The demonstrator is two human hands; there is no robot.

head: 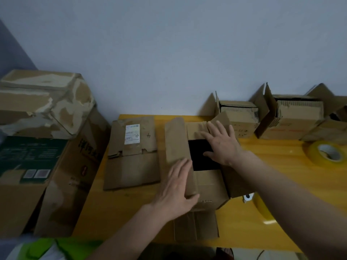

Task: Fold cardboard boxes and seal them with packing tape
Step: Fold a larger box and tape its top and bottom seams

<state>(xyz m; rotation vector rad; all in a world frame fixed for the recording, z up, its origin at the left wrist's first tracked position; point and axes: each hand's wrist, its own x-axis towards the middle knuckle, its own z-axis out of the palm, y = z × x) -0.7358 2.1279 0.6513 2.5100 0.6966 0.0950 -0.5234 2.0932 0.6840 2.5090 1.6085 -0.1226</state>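
A brown cardboard box [206, 184] stands in the middle of the yellow table [281, 166], its top partly open with a dark gap showing inside. My left hand [176, 188] lies flat with straight fingers on the left flap, pushing it inward. My right hand [221, 141] is spread flat on the far flap, pressing it down over the opening. A roll of clear packing tape [328, 152] lies on the table at the right. A second tape roll [262, 207] sits by the box, partly hidden by my right forearm.
A flattened box with a white label [131, 152] lies left of the box. Three open boxes [240, 117] [294, 117] [334, 126] stand along the back wall at right. Large worn cartons [41, 128] are stacked at the left, beside the table.
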